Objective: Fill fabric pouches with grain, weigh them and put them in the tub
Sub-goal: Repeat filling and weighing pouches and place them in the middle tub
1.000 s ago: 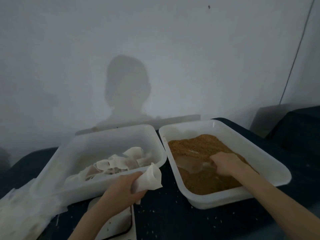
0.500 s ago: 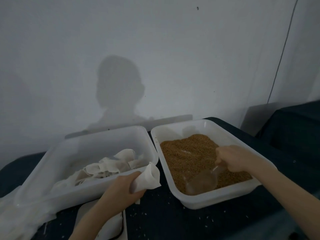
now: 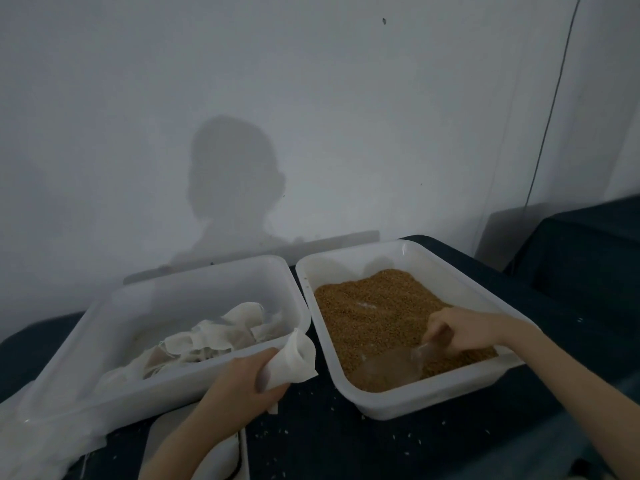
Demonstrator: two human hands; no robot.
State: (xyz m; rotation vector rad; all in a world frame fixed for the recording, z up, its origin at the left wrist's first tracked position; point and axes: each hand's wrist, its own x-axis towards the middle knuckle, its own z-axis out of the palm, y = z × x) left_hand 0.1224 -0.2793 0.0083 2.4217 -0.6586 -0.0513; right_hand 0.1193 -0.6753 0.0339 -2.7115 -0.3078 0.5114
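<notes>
Grey wall behind, dark bench (image 3: 311, 441) with stray grains. Left hand (image 3: 242, 386) clenches an empty pouch (image 3: 294, 358), mouth up, between the tubs. Right hand (image 3: 460, 332) grips the handle of a clear scoop (image 3: 391, 370) dug into the grain (image 3: 377, 306) in the right tub (image 3: 429, 398). Filled pouches lie in the left tub (image 3: 69, 386). Pouch looks soft, light, floppy: I'd pinch it at the rim to keep the mouth open. Grain is loose and spills easily; a full scoop wants to stay level. Scale (image 3: 239, 455) peeks out by the left wrist.
</notes>
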